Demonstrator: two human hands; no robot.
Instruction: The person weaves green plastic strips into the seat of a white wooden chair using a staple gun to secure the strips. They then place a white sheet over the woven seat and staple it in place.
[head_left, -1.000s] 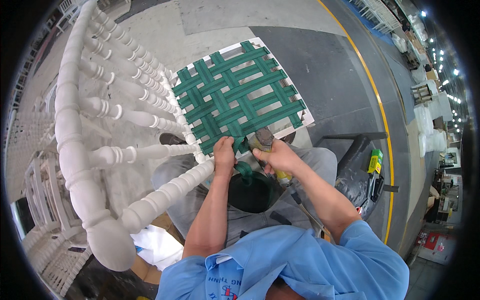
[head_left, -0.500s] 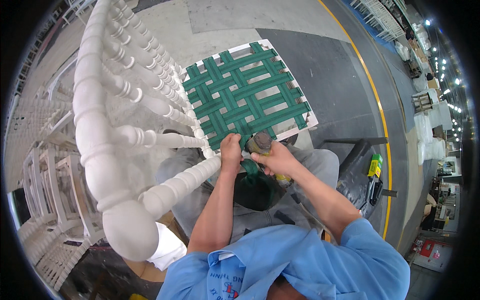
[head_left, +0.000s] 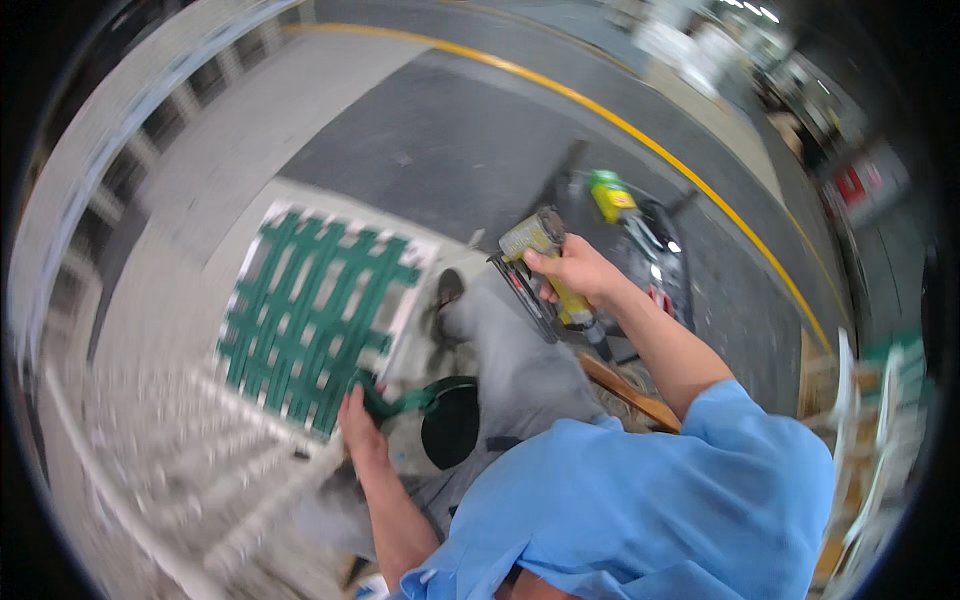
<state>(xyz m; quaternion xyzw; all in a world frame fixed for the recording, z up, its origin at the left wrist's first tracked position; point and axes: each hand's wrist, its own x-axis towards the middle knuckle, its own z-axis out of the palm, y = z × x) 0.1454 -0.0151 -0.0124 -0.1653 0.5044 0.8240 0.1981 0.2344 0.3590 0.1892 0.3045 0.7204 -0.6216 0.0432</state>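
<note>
RIGHT: fingers (head_left: 543, 265) wrapped round nailer (head_left: 533, 236), now swung clear of seat (head_left: 300, 320) | LEFT: fingers (head_left: 351, 403) at strap (head_left: 415, 398), pinch cannot be told | SEAT: just beyond left fingers, unobstructed by nailer

Left hand (head_left: 360, 425) lower, slightly blurred; right hand (head_left: 580, 270) farther forward, fingers (head_left: 542, 262) curled, forearm (head_left: 660, 335) slanting inward

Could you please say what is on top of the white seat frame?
Green webbing is woven across the white seat frame, with gaps between strips; whatever the strips cover is hidden.
</note>
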